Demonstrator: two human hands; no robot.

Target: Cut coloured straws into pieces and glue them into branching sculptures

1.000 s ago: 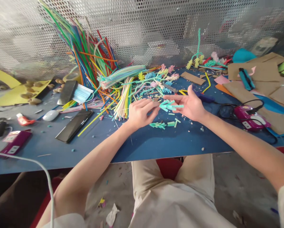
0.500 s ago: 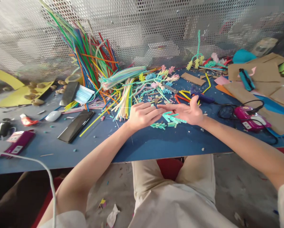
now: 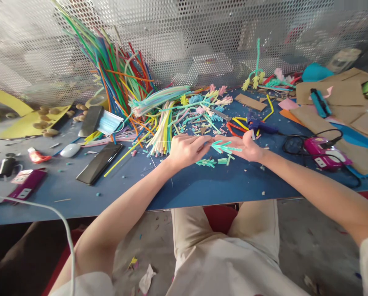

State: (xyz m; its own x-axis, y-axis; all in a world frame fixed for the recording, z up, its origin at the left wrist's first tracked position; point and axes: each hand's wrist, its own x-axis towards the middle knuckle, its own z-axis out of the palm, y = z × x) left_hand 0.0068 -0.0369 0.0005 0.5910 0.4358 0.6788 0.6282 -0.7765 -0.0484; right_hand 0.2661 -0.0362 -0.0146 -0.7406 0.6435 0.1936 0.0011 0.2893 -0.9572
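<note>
A teal branched pipe-cleaner sprig [image 3: 224, 146] lies across the upturned palm of my right hand [image 3: 249, 149], just above the blue table [image 3: 202, 187]. My left hand [image 3: 186, 150] pinches the sprig's left end with thumb and fingertips. The two hands nearly touch. A second teal sprig [image 3: 205, 163] and short teal offcuts [image 3: 223, 160] lie on the table right below them.
A tall fan of coloured pipe cleaners [image 3: 119, 78] leans on the perforated screen. A pile of finished sprigs [image 3: 199, 107], red-handled scissors [image 3: 233, 128] and a blue glue gun [image 3: 261, 126] lie behind my hands. A phone [image 3: 99, 163], mouse [image 3: 68, 150] and face mask [image 3: 109, 122] are left; a magenta device [image 3: 321, 149] and cardboard [image 3: 341, 92] right.
My right hand has dropped lower and closer to the table with the sprig, its fingers flattening. My left hand has closed in on the sprig's end.
</note>
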